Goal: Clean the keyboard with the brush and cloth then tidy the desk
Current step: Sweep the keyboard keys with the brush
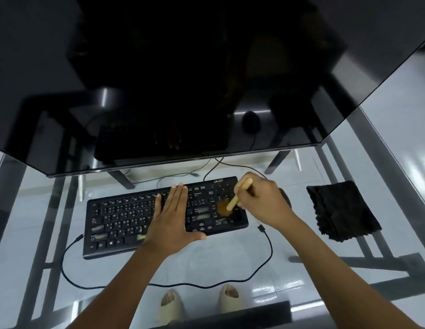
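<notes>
A black keyboard [126, 219] lies slanted on the glass desk [289, 264], turned so its logo is upside down at the far edge. My left hand [173, 217] rests flat on the middle keys, fingers straight. My right hand [263, 200] grips a small brush [232, 204] with a pale wooden handle; its brown bristles touch the keys at the keyboard's right end. A folded black cloth [342, 210] lies on the desk to the right, apart from both hands.
A large dark monitor [183, 79] overhangs the far side, its stand legs [122, 179] behind the keyboard. A loose black cable [266, 248] loops across the near desk with a plug by my right wrist. A mouse [283, 195] is partly hidden behind my right hand.
</notes>
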